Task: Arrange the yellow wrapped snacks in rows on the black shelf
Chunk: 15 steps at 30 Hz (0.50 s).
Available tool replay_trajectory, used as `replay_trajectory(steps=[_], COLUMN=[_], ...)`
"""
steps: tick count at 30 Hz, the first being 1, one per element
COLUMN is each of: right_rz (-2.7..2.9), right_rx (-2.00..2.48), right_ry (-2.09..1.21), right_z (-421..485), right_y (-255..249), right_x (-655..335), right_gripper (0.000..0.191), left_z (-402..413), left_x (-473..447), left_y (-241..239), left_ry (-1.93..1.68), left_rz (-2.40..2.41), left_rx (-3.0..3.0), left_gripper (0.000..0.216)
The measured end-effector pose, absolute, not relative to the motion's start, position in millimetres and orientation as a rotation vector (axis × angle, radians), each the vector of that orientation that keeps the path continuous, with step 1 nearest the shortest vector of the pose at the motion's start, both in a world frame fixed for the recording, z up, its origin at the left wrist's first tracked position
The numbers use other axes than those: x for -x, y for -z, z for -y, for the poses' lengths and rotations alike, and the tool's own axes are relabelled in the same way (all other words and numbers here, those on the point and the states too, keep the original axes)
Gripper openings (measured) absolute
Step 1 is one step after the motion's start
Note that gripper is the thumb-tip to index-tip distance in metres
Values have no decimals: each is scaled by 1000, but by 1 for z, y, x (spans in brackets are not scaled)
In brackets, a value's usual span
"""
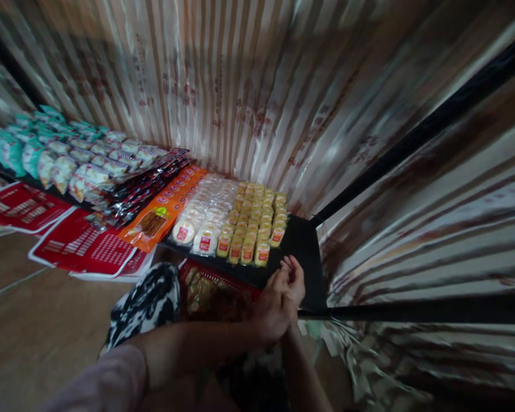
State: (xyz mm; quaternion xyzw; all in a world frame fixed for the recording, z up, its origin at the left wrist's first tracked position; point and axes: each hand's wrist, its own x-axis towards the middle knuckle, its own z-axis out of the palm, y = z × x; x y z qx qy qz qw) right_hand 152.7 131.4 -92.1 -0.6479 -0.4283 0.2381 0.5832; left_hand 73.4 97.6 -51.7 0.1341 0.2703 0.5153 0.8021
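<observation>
My left hand (pixel 271 312) and my right hand (pixel 295 280) meet at the front edge of a black shelf (pixel 302 246), fingers curled and pressed together. What they hold, if anything, is hidden. Just beyond them stand rows of small yellow snack packets (pixel 255 220) with red labels, and to their left rows of round white cakes in clear wrap (pixel 206 212). Under my left forearm lies a red-rimmed bag of brownish snacks (pixel 210 289).
An orange packet strip (pixel 165 209), dark packets and teal-and-white bags (pixel 47 151) fill the shelf's left part. Red printed sheets (pixel 81 243) hang off its front. Striped foil-like sheeting (pixel 257 86) walls the back and right. A black-and-white patterned cloth (pixel 148 303) sits below.
</observation>
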Motion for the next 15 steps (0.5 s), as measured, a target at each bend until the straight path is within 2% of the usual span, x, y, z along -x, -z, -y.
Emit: replay_trajectory(steps=[2, 5, 8, 13, 15], right_rz=[979, 1096, 1275, 1460, 1504], right_rx=[1510, 1582, 1628, 1724, 1735], right_ry=[-628, -677, -801, -1259, -1319], right_z=[-102, -62, -37, -34, -40], right_y=[101, 127, 160, 191, 191], right_x=[-133, -104, -78, -42, -32], right_gripper=[50, 43, 40, 42, 42], left_z=[-71, -42, -29, -40, -56], left_x=[-38, 16, 58, 88, 90], left_y=[57, 69, 88, 125, 138], left_ry=[-1023, -770, -577, -388, -405], left_rz=[-791, -918, -974, -1380, -1558], left_rx=[-1112, -1636, -1688, -1445, -1360], left_gripper=[56, 61, 63, 32, 29])
